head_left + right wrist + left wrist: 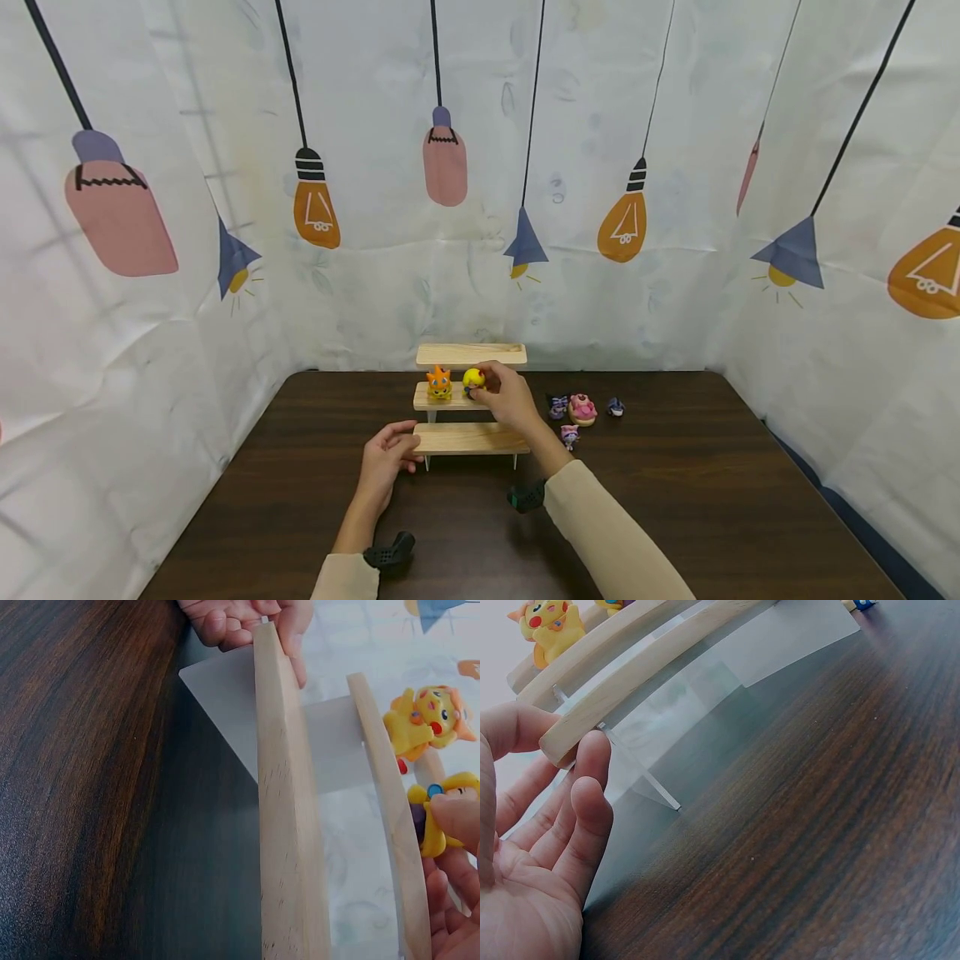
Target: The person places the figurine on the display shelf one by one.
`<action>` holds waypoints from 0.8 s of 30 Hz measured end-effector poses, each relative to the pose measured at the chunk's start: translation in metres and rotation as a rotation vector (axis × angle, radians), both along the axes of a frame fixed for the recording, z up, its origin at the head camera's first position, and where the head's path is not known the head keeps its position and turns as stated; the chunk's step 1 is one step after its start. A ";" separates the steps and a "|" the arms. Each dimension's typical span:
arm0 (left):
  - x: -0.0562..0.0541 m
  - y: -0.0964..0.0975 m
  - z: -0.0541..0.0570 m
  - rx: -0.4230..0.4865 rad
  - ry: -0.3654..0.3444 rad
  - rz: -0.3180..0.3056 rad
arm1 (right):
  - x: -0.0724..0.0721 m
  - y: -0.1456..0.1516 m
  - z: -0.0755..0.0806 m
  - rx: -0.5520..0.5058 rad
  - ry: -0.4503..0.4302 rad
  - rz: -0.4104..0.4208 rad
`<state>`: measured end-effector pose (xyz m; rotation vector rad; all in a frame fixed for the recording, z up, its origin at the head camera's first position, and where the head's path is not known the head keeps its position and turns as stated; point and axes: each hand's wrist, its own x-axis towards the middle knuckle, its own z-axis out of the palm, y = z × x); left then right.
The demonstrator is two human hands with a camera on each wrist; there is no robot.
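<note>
A three-tier wooden display shelf (468, 439) with clear supports stands on the table. My left hand (387, 457) grips the left end of its lowest board, thumb and fingers around the edge in the left wrist view. On the middle board, my right hand (512, 400) pinches a yellow-haired figurine (430, 841) between thumb and fingers; whether its base touches the board I cannot tell. Left of it on the same board sits a yellow figurine with an orange hood (438, 384), its red cheek visible in the right wrist view.
Right of the shelf lie a pink figurine (582, 410), a dark purple figurine (557, 407), a small pink-and-white figurine (570, 437) and a small blue one (616, 407). The dark wooden table (720, 500) meets a lamp-printed curtain (360, 308) behind.
</note>
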<state>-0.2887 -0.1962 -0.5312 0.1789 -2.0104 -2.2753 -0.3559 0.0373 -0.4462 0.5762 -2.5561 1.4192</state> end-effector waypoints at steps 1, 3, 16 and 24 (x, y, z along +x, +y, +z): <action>0.000 0.000 0.000 -0.001 -0.001 -0.001 | 0.000 0.000 0.000 0.000 -0.001 -0.001; 0.000 0.000 0.000 0.001 -0.001 0.000 | 0.000 -0.001 0.000 0.000 -0.003 -0.003; -0.002 -0.001 -0.001 0.004 0.007 0.013 | 0.002 0.003 0.000 -0.054 -0.037 0.005; -0.002 0.000 -0.004 0.002 0.007 0.015 | 0.007 0.020 -0.005 -0.123 -0.054 0.010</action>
